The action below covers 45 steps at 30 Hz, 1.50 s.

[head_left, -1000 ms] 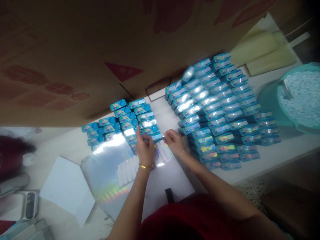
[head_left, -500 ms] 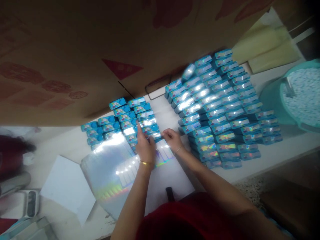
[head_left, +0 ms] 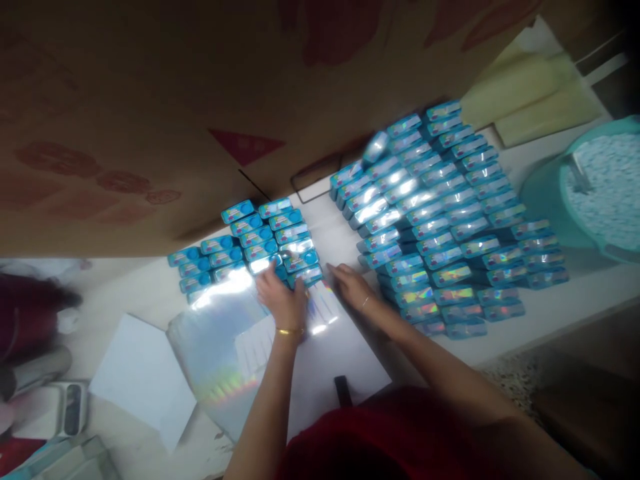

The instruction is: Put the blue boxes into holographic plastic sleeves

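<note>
My left hand (head_left: 283, 297) is over the near end of the smaller group of blue containers (head_left: 259, 251), its thumb and fingers apart, fingertips touching or just above the nearest ones. Whether it grips one I cannot tell. My right hand (head_left: 354, 288) is low over the white table beside that group, its thumb and index finger drawn together at the tips; anything between them is too small to make out. Below both hands lies a stack of shiny holographic sticker sheets (head_left: 213, 357). A sheet with pale strips (head_left: 323, 307) sits between the hands.
A larger block of blue containers with shiny labels (head_left: 440, 193) fills the right side. Beyond it stands a teal bucket (head_left: 545, 193) of small pale pieces. A big cardboard box (head_left: 150, 87) walls off the back. White paper (head_left: 143, 380) lies at left; a dark object (head_left: 343, 391) is near me.
My left hand has drawn back slightly toward me and left, its pointing index finger now lower. My right hand has shifted a little right and down. The view has moved slightly.
</note>
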Tool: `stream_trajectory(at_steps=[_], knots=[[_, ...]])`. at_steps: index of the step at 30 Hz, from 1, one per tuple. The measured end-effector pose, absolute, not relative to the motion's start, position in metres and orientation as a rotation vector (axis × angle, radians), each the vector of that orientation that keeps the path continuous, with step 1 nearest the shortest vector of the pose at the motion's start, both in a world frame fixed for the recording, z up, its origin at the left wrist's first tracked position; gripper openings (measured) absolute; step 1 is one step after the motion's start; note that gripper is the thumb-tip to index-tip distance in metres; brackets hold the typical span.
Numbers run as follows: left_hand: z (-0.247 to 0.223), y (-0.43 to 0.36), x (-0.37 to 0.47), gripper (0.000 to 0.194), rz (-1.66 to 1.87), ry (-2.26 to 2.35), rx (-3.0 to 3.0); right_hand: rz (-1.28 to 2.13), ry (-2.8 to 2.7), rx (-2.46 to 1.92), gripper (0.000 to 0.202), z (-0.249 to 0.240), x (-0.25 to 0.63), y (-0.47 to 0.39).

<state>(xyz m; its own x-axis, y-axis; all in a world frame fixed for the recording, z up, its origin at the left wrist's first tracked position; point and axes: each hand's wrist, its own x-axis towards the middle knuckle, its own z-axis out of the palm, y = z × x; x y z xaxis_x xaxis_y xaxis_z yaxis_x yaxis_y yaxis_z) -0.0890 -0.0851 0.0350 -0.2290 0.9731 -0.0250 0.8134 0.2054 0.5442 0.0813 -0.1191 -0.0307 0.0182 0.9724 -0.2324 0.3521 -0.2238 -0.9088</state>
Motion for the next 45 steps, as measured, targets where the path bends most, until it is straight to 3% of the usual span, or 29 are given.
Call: stream_trajectory(at_steps=[4, 6, 12, 24, 34, 36, 39, 45], knots=[[0.059, -0.081, -0.089, 0.023, 0.933, 1.917, 1.497, 1.223, -1.022, -1.659, 0.044, 0.0, 0.08, -0.101], [0.071, -0.079, -0.087, 0.018, 0.997, 1.795, 1.346, 1.327, -0.895, -1.598, 0.046, 0.017, 0.073, -0.092], [0.071, -0.07, -0.082, 0.017, 0.915, 1.727, 1.119, 1.483, -0.622, -1.416, 0.033, 0.03, 0.054, -0.077], [0.027, -0.046, -0.084, 0.006, 0.67, 2.021, 1.514, 0.865, -1.29, -1.706, 0.02, -0.001, 0.061, -0.076], [0.03, -0.051, -0.072, 0.006, 0.473, 2.144, 1.603, 0.983, -1.207, -1.731, 0.019, -0.023, 0.059, -0.076], [0.03, -0.051, -0.075, 0.018, 0.503, 2.159, 1.589, 1.029, -1.126, -1.736, 0.016, -0.028, 0.06, -0.078], [0.027, -0.052, -0.08, 0.031, 0.592, 2.139, 1.565, 0.973, -1.197, -1.696, 0.032, -0.031, 0.064, -0.085], [0.024, -0.056, -0.077, 0.02, 0.458, 2.166, 1.577, 0.975, -1.725, -1.556, 0.044, -0.045, 0.077, -0.099]])
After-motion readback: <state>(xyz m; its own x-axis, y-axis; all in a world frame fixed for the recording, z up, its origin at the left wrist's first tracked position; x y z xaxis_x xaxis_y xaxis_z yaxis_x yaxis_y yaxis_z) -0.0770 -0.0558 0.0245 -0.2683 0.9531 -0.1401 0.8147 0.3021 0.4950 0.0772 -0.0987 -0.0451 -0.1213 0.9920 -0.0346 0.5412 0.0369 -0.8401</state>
